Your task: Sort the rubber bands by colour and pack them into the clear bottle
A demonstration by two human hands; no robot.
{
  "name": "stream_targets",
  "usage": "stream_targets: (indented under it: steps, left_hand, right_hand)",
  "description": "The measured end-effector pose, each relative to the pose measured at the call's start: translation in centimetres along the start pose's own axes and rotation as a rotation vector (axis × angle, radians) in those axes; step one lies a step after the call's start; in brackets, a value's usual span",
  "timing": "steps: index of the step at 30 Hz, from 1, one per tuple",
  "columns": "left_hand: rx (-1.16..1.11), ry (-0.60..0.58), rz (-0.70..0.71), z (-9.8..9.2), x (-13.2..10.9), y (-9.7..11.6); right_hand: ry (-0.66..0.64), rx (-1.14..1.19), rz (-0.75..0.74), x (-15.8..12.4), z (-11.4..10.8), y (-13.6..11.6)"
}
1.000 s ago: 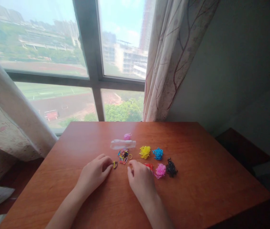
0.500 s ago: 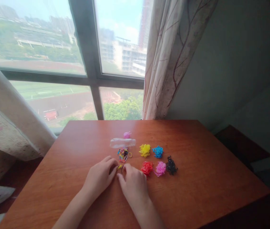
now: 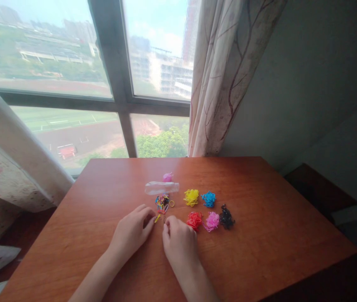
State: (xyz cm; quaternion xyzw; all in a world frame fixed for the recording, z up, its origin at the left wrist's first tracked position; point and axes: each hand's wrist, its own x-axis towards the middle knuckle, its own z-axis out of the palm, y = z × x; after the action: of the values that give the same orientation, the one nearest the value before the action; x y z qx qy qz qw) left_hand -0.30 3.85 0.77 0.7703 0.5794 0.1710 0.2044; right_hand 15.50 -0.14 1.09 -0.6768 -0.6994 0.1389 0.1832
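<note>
My left hand (image 3: 134, 226) rests over the table, thumb and fingers pinched at a small yellow rubber band (image 3: 157, 218) that sticks out from the fingertips. Just to its right, my right hand (image 3: 180, 239) is closed, with a thin dark rubber band (image 3: 164, 219) showing at its fingertips. The two hands are a small gap apart. Beyond them lies a mixed pile of coloured rubber bands (image 3: 162, 203), with one yellow ring (image 3: 172, 204) by itself at its right side.
Sorted heaps of rubber bands lie on the right: yellow (image 3: 191, 197), blue (image 3: 209, 199), red (image 3: 194, 220), pink (image 3: 212, 221) and black (image 3: 227, 217). A clear plastic bag or tube (image 3: 162, 188) and a pink item (image 3: 167, 177) are farther back on the wooden table (image 3: 260, 251), below the window.
My right hand has drawn slightly right, away from the left hand, opening a gap between the fingertips. The dark band shows apart from the yellow one. My left hand has barely moved.
</note>
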Motion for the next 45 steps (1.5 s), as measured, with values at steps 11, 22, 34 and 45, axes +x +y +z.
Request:
stream_targets:
  steps: [11,22,34,45]
  left_hand:
    - [0.199,0.163,0.084,0.6,-0.1,-0.2]
    - [0.132,0.159,-0.027,0.3,0.4,-0.3]
    - [-0.025,0.183,0.050,0.5,0.6,0.2]
    - [-0.089,0.125,0.179,0.7,1.9,4.3]
  right_hand:
    - [0.402,0.079,0.071,-1.7,-5.5,10.7]
    - [0.370,-0.021,0.212,-2.0,-5.5,17.1]
    - [0.409,0.085,0.136,-2.7,-5.5,13.5]
    - [0.193,0.247,-0.084,-3.3,-2.3,7.0]
